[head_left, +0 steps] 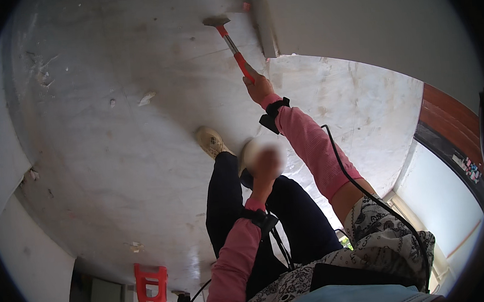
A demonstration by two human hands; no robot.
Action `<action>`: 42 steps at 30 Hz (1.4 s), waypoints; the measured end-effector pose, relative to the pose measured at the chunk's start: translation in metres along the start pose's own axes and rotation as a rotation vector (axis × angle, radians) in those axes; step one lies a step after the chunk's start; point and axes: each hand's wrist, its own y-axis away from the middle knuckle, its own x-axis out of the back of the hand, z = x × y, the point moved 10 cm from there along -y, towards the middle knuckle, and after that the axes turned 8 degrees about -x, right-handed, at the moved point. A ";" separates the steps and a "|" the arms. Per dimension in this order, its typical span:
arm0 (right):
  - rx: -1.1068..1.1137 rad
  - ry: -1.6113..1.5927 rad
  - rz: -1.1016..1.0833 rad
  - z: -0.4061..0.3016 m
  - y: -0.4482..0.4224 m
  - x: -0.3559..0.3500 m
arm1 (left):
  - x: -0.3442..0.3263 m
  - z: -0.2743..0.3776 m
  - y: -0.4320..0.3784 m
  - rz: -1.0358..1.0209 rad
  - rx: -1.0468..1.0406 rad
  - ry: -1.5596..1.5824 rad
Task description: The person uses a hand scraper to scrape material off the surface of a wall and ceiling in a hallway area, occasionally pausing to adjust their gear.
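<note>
My right hand (259, 87) is closed around the red grip of a long-handled scraper (232, 45), whose handle has a bare metal section and whose wide, dark head is against the dirty grey floor (161, 127). The scraper head lies a little left of a grey panel's edge. My left hand (265, 163) is in front of my legs, above one of my light shoes; it is blurred, so its fingers and anything in them cannot be made out. Both forearms have pink sleeves and black wrist straps.
A big grey panel (363, 23) overhangs the floor at the upper right. Paper-like scraps (146, 98) and debris are scattered on the floor. A red plastic stool (151, 285) stands at the lower left. Pale walls bound the left side, and a dark ledge (446, 155) with small items is at right.
</note>
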 end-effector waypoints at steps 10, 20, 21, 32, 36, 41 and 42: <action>0.018 0.212 -0.201 -0.032 0.029 -0.028 | 0.017 -0.002 -0.006 0.074 -0.015 0.060; -0.009 0.258 -0.330 -0.005 0.065 -0.038 | 0.030 -0.007 -0.014 0.110 -0.042 0.108; 0.045 0.265 -0.306 -0.030 0.056 -0.037 | 0.029 -0.010 -0.015 0.121 -0.078 0.060; 0.019 0.281 -0.238 -0.028 0.058 -0.031 | 0.053 0.037 0.000 0.196 0.159 0.259; -0.050 0.191 -0.278 -0.051 0.053 -0.036 | 0.083 0.041 0.020 0.234 0.111 0.113; 0.001 0.166 -0.169 -0.146 -0.049 -0.020 | 0.088 0.048 0.015 0.198 0.105 0.045; -0.008 0.172 -0.159 -0.144 -0.052 -0.010 | 0.081 0.058 0.011 0.204 0.123 0.130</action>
